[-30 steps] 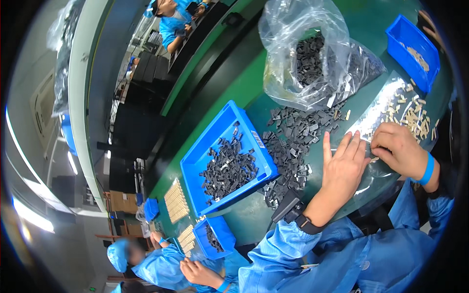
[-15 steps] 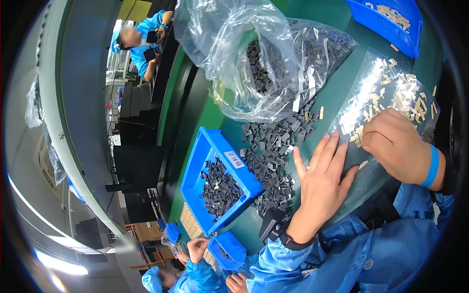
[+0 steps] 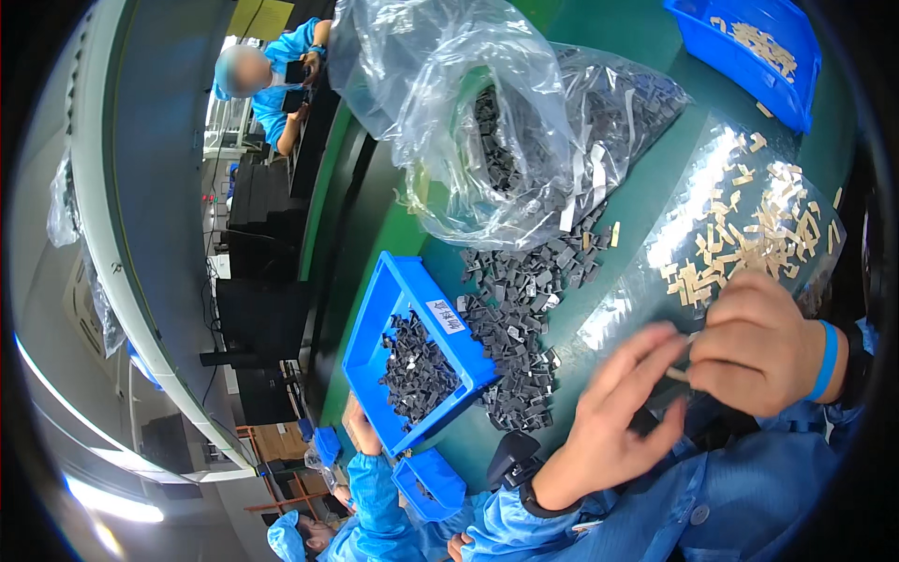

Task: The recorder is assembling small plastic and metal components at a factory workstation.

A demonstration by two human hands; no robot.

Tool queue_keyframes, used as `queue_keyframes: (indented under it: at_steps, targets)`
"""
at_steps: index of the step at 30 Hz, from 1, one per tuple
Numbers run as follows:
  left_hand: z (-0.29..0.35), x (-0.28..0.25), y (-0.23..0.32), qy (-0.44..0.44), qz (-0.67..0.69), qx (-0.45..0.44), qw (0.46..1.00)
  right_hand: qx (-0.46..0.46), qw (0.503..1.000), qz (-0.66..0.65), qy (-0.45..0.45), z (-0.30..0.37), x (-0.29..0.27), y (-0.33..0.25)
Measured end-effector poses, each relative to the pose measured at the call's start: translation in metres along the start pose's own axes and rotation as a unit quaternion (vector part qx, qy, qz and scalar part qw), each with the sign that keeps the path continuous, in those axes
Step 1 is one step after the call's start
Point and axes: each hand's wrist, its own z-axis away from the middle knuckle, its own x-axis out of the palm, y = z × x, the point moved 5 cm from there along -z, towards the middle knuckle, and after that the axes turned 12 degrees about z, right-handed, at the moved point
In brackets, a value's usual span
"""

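Note:
My right hand is closed in a pinch with a small pale strip at its fingertips. Close beside it, my left hand has thumb and fingers apart, the fingertips blurred near the strip; nothing shows in its grasp. Many similar cream-coloured strips lie scattered on a clear plastic sheet just beyond my hands. To the left of the sheet, small dark grey rectangular parts form a loose heap on the green table.
A blue bin of dark parts stands left of the heap, a smaller blue bin below it. A clear bag of dark parts lies at the back. Another blue bin holds pale strips. Co-workers sit at the left and lower left.
My left hand has lifted off the plastic sheet and moved toward my body, beside the right. My right hand has drawn back from the strips, now with one at its fingertips.

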Motion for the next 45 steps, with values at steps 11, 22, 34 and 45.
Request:
queue_keyframes:
  at_steps: [11, 22, 34, 45]
  targets:
    - [0.045, 0.010, -0.022, -0.076, 0.667, -0.273, 0.689, -0.098, 0.988, -0.121, -0.010, -0.010, -0.001, -0.027]
    - [0.060, 0.010, -0.015, 0.007, 0.607, -0.240, 0.758, -0.093, 0.991, -0.092, -0.034, -0.014, -0.010, -0.033]
    - [0.064, -0.002, -0.003, 0.131, 0.297, -0.060, 0.944, 0.047, 0.988, -0.110, -0.100, -0.012, 0.003, -0.044]
    - [0.064, -0.003, -0.002, 0.112, 0.204, -0.019, 0.972, 0.034, 0.987, -0.054, -0.145, -0.017, 0.000, -0.036]
